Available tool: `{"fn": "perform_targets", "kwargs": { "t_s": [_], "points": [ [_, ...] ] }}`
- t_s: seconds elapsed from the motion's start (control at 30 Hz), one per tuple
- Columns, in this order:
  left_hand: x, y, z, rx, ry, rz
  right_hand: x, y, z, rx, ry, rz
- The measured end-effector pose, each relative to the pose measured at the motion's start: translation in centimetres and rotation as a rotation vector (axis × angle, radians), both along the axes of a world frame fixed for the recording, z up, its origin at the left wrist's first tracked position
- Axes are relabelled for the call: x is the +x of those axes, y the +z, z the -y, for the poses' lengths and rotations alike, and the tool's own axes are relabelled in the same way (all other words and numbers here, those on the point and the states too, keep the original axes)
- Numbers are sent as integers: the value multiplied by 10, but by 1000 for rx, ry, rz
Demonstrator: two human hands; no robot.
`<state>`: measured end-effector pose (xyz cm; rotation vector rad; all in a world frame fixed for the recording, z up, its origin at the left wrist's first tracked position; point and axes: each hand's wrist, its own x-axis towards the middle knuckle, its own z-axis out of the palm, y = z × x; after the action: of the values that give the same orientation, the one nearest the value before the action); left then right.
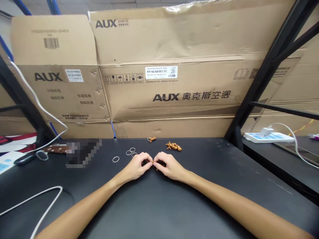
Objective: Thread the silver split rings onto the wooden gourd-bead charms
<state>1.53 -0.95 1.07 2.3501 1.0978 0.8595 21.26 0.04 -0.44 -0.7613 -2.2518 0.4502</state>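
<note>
My left hand (pixel 140 165) and my right hand (pixel 169 166) meet over the middle of the black table (pixel 149 205), thumbs and forefingers pinched together tip to tip. Part of a small brown beaded pendant (pixel 157 169) shows under the fingers of my right hand; the rest is hidden. What my left fingertips pinch is too small and covered to make out. Just beyond my left hand lie several metal split rings (pixel 116 159). Past my right hand sits a little pile of glossy brown gourd-like pendants (pixel 175 146). Farther back, one brown pendant with a ring (pixel 152 139) lies by itself.
Cardboard AUX boxes (pixel 164 43) stand upright along the table's back edge. Black rack posts (pixel 259 73) rise at both sides. A white cable (pixel 47 189) crosses the left front. Power strips (pixel 267 137) lie at far right and far left; a pixelated dark item (pixel 82 154) is left.
</note>
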Motion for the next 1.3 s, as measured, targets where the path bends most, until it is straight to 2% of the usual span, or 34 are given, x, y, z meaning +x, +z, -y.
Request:
{"fn": "perform_targets", "kwargs": {
  "t_s": [0.43,0.93,1.03,1.17,1.23,1.3],
  "points": [
    [2,-3,0,56,17,-61,-1,0,1,-12,-51,5],
    [-2,-2,0,31,27,-98,-1,-1,0,-64,-66,-10],
    [-6,3,-1,148,41,-227,-1,-1,0,-76,-63,-27],
    [-11,9,0,404,233,-535,0,-2,-1,-92,-70,-30],
    [-12,7,1,422,319,-639,0,-2,-1,-95,-74,-28],
    [-11,4,1,406,343,-696,0,-2,-1,-96,-77,-32]
  ]
}}
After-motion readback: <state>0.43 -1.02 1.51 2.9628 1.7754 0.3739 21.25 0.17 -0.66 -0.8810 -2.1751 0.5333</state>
